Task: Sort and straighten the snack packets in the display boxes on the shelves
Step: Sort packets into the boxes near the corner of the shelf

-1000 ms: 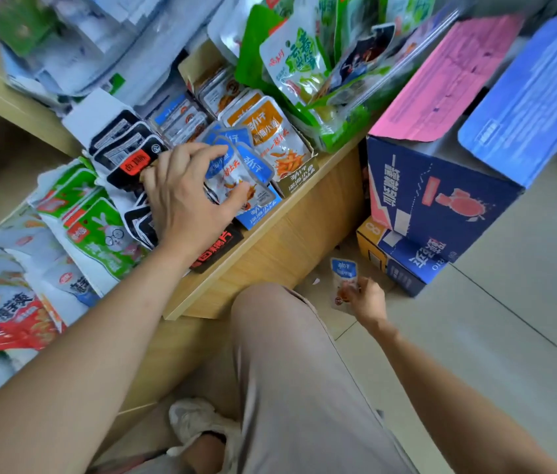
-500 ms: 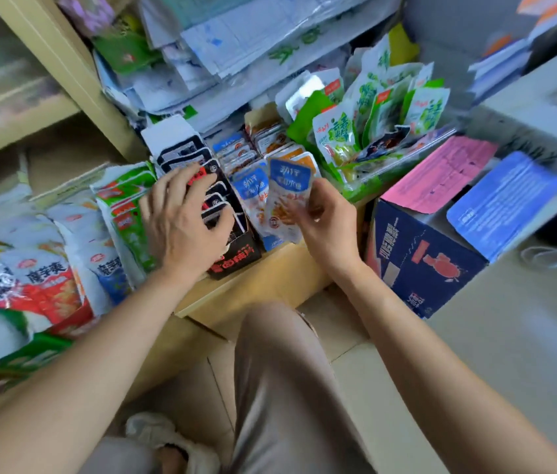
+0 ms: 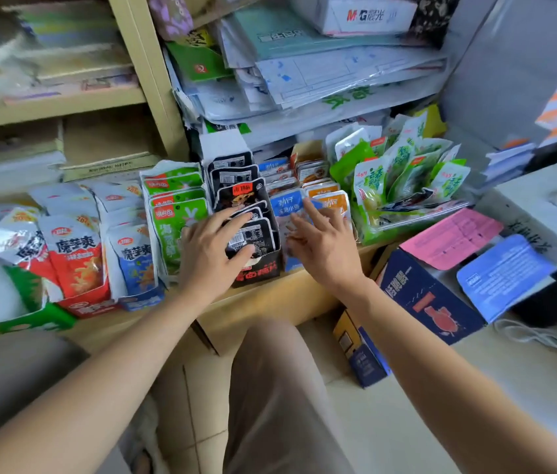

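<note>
- Your left hand lies wide and flat on the black packets. The fingers are spread over the front ones and the thumb lies across the foremost one. It grips nothing.
- Your right hand is wide too, with the fingers straight and a little apart. The tips touch the front of the blue packets, and it carries no packet.
- The blue packets are straight ahead of the right fingertips, just beside the black box on its right. The orange packets stand against them, one row further right.
- Each row runs away from you, front to back on the shelf. The packets stand on end and lean backward, one on another.
- I judge the right hand is nearer for the blue and orange rows, and the left hand for the black row. The two hands are near each other but apart.
- The coming move, I think, should go along the row, away from you and not sideways, so that no packet slips into the neighbour row.
- The green packets stand just left of the black box, beside your left hand.
</note>
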`<state>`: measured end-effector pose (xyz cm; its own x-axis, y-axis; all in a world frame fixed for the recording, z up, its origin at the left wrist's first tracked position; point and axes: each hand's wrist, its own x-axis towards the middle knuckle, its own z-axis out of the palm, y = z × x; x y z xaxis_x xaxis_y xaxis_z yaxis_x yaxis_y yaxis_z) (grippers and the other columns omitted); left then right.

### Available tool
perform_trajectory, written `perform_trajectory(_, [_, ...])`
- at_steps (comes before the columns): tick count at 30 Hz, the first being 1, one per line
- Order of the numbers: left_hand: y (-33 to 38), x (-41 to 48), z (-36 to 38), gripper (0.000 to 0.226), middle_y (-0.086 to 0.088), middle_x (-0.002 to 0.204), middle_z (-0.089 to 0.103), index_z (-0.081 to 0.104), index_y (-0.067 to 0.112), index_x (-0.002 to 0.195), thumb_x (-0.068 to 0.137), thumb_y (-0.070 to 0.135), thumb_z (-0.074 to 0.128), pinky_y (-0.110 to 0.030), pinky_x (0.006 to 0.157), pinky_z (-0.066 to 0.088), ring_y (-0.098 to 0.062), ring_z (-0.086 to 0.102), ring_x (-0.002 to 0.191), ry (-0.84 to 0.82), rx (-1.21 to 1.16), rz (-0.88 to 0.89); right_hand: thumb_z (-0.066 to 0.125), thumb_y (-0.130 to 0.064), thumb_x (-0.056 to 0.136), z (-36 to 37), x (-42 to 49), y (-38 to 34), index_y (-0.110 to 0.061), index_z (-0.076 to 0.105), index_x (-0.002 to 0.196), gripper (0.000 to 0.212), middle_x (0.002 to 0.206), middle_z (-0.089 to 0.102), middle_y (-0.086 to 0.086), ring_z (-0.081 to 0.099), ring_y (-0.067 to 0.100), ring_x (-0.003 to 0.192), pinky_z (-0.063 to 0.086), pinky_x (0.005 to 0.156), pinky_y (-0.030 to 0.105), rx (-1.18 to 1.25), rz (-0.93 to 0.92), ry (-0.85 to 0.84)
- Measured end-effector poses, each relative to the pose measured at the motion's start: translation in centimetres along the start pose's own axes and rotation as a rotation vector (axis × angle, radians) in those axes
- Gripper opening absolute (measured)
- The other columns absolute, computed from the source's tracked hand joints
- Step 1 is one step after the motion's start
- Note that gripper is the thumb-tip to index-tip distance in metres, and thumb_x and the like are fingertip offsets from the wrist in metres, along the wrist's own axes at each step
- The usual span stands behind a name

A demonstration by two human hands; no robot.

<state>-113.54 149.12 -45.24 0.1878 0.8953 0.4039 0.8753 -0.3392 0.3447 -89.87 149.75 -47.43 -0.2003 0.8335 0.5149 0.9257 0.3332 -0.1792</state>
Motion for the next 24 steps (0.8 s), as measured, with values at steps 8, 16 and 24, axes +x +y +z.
perform_trajectory(8, [-0.1, -0.3, 0.0, 0.054, 0.006, 0.150, 0.048, 0.053, 0.033, 0.145, 0.093, 0.044, 0.065, -0.046, 0.112, 0.027, -0.020, 0.045, 0.135, -0.015, -0.038, 0.012, 0.014, -0.080, 0.088, -1.8, -1.6, -2.2, -0.039, 0.037, 0.149, 0.077, 0.168, -0.004, 0.001, 0.009, 0.041, 0.149, 0.019, 0.116, 0.057, -0.228, 0.006, -0.481])
perform_trajectory(16, [-1.0, 0.1, -0.8, 0.057, 0.007, 0.159, 0.036, 0.039, 0.038, 0.152, 0.099, 0.052, 0.052, -0.049, 0.117, 0.025, -0.021, 0.036, 0.143, -0.120, -0.018, 0.075, 0.065, -0.043, 0.089, -5.8, 1.8, -1.9, -0.029, 0.064, 0.127, 0.041, 0.153, 0.045, -0.007, 0.039, 0.028, 0.130, 0.025, 0.088, 0.026, 0.202, 0.223, -0.523])
perform_trajectory(24, [-0.8, 0.4, -1.3, 0.059, 0.010, 0.165, 0.021, 0.026, 0.041, 0.156, 0.101, 0.056, 0.042, -0.049, 0.120, 0.018, -0.019, 0.020, 0.150, -0.251, -0.024, 0.063, 0.070, -0.015, 0.088, -10.2, -0.6, -1.4, -0.022, 0.062, 0.134, 0.047, 0.135, 0.062, -0.005, 0.061, 0.013, 0.113, 0.050, 0.094, 0.029, 0.331, 0.477, -0.397])
